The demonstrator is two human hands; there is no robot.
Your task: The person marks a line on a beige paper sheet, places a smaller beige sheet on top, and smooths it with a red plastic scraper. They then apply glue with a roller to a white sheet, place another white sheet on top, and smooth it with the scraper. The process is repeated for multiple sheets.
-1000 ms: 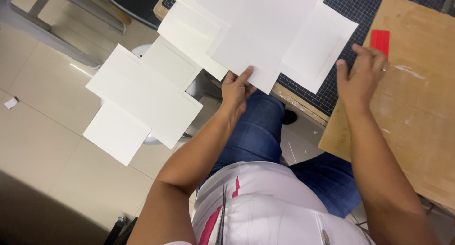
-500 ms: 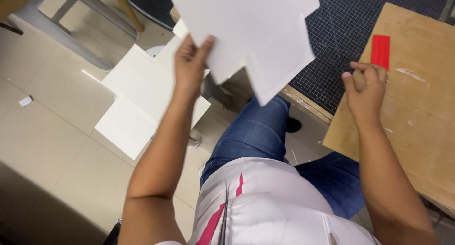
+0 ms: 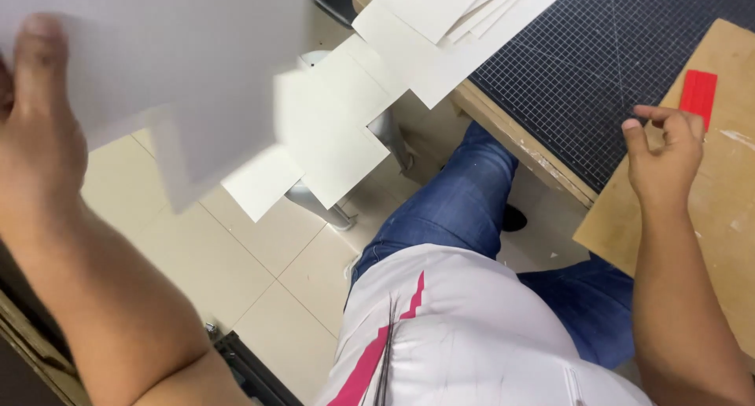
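Up left, left hand [image 3: 39,146] pinching white sheets [image 3: 181,68]

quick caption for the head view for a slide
Left hand lifts white card sheets while the right hand rests on a wooden board near a red tool.

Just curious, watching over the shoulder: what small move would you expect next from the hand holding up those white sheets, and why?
Probably the left hand sets the white sheets down, perhaps on the stack below: they hang raised over the floor, off the cutting mat.
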